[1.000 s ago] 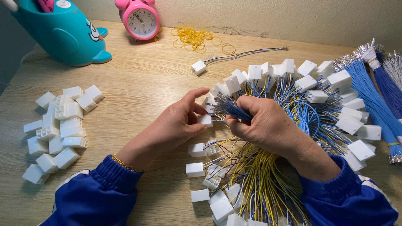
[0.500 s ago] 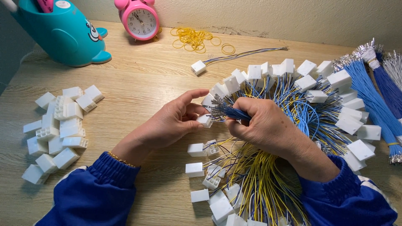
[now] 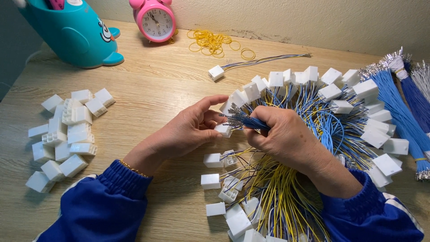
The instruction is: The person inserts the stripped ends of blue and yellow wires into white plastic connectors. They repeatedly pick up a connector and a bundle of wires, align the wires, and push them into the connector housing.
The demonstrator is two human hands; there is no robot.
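— What does the room give?

— A pale wooden bench [image 3: 148, 85] against a rough cream wall. At the far left stands a teal cartoon-shaped holder [image 3: 67, 33], then a pink alarm clock [image 3: 156, 20], then a scatter of yellow rubber bands [image 3: 212, 41].

— And the work, left to right?

— A heap of empty white connector housings [image 3: 62, 132] lies well to the left, untouched. The left hand [image 3: 190, 130] pinches one white housing [image 3: 222, 129] between thumb and fingers, its grip closed on that piece. The right hand [image 3: 284, 136] is curled tight around a bundle of blue wires [image 3: 244, 121], their bare metal tips pointing at the housing and just beside it. Whether a tip has entered a slot cannot be told.

— How far along is it?

— Judging by the piles, well under way: a large fan of finished harnesses [image 3: 313, 103], blue and yellow wires ending in white housings, spreads under and behind the right hand. One wired housing [image 3: 216, 72] lies apart, nearer the wall. The left heap remains, and sheaves of loose blue wire [image 3: 398, 103] wait at the far right.

— Any change from a second ago?

— Little. Both hands hold as before; the left hand's forefinger stays raised, and the wire tips sit about as close to the housing as earlier.
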